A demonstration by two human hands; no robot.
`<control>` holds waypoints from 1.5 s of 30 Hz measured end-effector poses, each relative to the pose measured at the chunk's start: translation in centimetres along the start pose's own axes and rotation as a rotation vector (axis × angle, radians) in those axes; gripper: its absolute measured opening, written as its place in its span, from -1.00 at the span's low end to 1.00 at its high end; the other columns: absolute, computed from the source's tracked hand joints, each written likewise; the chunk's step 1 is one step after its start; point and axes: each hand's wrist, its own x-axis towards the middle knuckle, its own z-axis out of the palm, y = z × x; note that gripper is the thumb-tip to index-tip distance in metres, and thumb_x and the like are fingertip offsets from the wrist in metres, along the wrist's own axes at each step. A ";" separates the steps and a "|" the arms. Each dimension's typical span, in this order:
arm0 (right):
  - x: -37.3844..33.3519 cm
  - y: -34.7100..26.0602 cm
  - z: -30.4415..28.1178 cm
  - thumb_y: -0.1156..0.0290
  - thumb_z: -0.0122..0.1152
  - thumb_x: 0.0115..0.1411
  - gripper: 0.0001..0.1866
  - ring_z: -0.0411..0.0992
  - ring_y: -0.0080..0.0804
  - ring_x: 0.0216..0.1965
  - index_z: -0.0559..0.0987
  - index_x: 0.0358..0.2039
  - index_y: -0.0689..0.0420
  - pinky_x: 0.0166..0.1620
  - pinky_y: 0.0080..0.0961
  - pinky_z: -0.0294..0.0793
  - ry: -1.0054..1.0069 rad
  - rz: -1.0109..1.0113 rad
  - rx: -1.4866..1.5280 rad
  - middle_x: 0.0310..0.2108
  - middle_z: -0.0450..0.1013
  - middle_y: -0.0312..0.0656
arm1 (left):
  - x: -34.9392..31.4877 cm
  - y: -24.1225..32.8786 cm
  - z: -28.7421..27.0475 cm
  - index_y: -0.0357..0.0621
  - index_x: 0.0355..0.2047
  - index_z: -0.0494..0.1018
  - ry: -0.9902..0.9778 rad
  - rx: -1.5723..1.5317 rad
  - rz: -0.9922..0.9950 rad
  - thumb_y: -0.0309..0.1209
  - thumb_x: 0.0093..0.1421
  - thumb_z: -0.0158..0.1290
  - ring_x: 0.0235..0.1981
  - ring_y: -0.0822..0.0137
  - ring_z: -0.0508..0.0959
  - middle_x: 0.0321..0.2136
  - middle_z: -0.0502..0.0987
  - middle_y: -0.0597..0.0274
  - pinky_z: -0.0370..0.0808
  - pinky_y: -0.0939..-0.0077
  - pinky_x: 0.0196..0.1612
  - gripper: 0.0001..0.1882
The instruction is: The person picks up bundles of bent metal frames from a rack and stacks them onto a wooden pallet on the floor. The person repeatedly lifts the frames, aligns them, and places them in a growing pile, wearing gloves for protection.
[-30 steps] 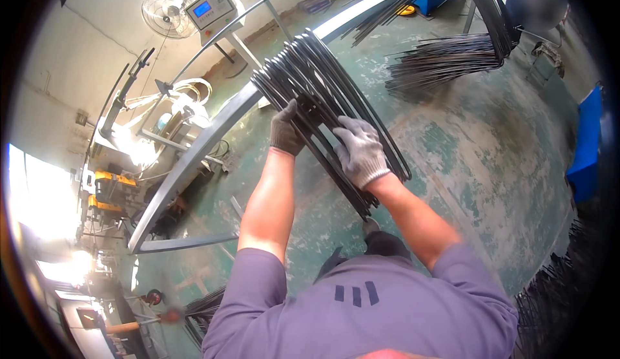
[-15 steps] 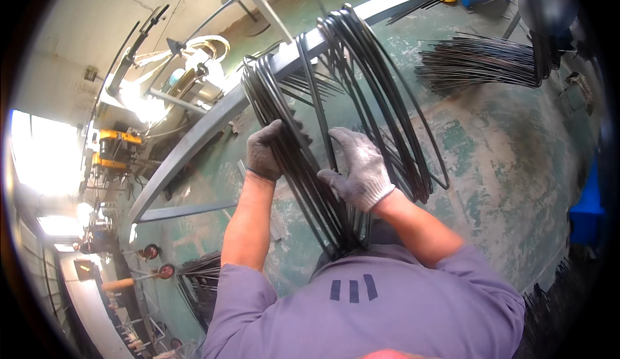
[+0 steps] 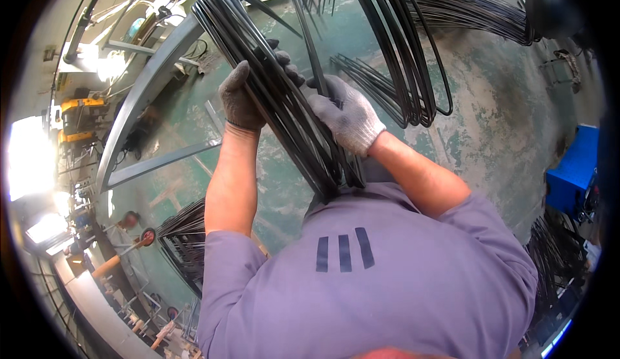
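A thick bundle of long black bent rods [image 3: 284, 107] runs from the top of the view down to my chest, its U-shaped ends [image 3: 413, 94] hanging at the right. My left hand [image 3: 242, 97], in a dark grey glove, grips the bundle from the left side. From the right, my right hand [image 3: 345, 113], in a lighter grey glove, closes on the same rods just below. Both hands sit close together at the middle of the bundle.
A green worn floor [image 3: 504, 113] lies below. Another pile of black rods [image 3: 465, 10] rests at the upper right, more [image 3: 184, 242] at the lower left. A long grey metal frame [image 3: 152, 81] curves along the left. A blue box [image 3: 571, 178] stands at the right.
The bundle has come nearer and higher in the view, its lower end now at my chest. Both hands stayed on it and rose with it.
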 end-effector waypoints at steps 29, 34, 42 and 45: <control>-6.9 21.3 9.4 -0.58 0.03 0.32 -0.07 0.56 0.13 0.13 0.58 0.13 0.14 0.20 0.29 0.53 0.051 0.994 1.479 0.06 0.59 0.15 | 1.4 0.7 -0.8 -0.40 0.43 0.23 -0.035 0.081 -0.002 -0.02 0.27 0.32 -0.02 0.14 0.44 0.04 0.42 0.04 0.45 0.18 0.17 -0.06; -2.5 27.3 12.9 -0.37 0.16 0.39 -0.25 0.63 0.27 -0.20 0.60 0.04 0.18 -0.05 0.20 0.68 -0.101 1.040 1.907 -0.10 0.61 0.23 | 1.1 0.6 -0.5 -0.32 0.38 0.31 0.148 0.133 0.006 -0.02 0.19 0.25 -0.24 0.20 0.45 -0.14 0.48 0.13 0.48 0.17 -0.08 -0.13; 2.1 28.5 17.1 0.29 0.17 0.34 -0.64 0.65 0.07 -0.27 0.62 -0.14 0.41 -0.08 0.07 0.72 -0.160 1.222 1.688 -0.24 0.64 0.14 | -1.7 3.4 2.8 -0.19 0.25 0.41 0.271 0.370 -0.033 -0.16 0.15 0.25 -0.47 0.39 0.34 -0.38 0.36 0.36 0.37 0.36 -0.31 -0.31; 3.3 29.2 18.3 0.30 0.17 0.34 -0.65 0.65 0.04 -0.27 0.64 -0.15 0.39 -0.09 0.03 0.71 -0.229 1.194 1.596 -0.27 0.65 0.09 | -4.7 4.8 3.8 -0.17 0.17 0.45 0.218 0.345 0.026 -0.17 0.12 0.28 -0.54 0.39 0.36 -0.46 0.37 0.37 0.39 0.37 -0.41 -0.37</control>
